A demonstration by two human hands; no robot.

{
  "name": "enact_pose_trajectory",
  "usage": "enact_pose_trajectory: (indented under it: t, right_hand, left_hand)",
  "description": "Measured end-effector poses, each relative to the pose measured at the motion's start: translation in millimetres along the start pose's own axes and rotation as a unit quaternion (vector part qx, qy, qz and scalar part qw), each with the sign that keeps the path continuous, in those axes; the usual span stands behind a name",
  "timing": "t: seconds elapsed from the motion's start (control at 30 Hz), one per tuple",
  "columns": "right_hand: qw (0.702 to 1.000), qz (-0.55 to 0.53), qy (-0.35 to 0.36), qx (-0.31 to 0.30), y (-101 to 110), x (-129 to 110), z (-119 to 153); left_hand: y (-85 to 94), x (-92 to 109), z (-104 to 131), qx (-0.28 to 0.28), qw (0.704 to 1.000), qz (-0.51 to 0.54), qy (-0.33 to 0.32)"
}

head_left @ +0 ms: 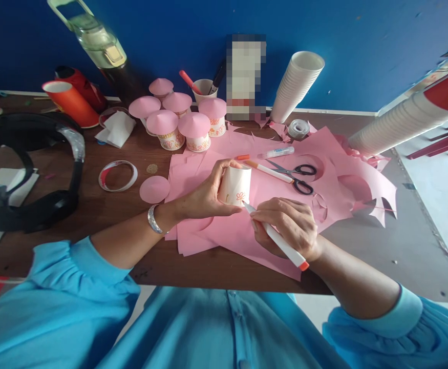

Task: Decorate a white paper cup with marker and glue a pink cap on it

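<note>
A white paper cup (236,180), bottom up by its shape, is gripped by my left hand (216,190) around its left side. An orange flower and a short green stroke are drawn near its lower edge. My right hand (289,225) holds a white marker (277,241) with an orange end, its tip at the cup's edge beside the flower. Pink paper sheets (204,233) lie beneath both hands. Just beyond the cup are scissors (302,177), another white marker (272,171) and its orange cap (242,157).
Several decorated cups with pink cone tops (195,125) stand at the back. Stacked white cups (298,82) lean by the blue wall. A tape roll (118,176) and a pink paper disc (154,189) lie left; a black headset-like frame (32,174) is farther left.
</note>
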State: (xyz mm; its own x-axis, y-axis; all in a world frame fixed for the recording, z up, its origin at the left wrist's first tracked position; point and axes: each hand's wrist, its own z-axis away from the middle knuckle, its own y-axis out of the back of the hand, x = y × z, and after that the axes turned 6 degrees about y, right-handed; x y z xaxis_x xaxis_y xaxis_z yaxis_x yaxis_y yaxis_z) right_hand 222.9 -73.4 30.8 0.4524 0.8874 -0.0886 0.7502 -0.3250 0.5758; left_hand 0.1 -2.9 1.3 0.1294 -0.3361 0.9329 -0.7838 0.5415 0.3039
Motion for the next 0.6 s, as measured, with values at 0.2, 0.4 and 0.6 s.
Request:
enact_pose_trajectory:
  t: [0.2, 0.4, 0.6]
  right_hand:
    - [1.000, 0.020, -0.010, 0.009, 0.2, 1.4, -0.4]
    - [1.000, 0.016, -0.011, -0.010, -0.6, 0.4, -0.8]
    - [1.000, 0.014, -0.010, -0.023, -1.1, 0.3, 0.0]
  left_hand:
    - [1.4, -0.8, -0.1, 0.011, 1.000, -0.009, 0.008]
    - [1.7, -0.5, -0.5, 0.013, 1.000, -0.008, 0.005]
    - [0.5, 0.5, -0.9, 0.009, 1.000, 0.009, -0.007]
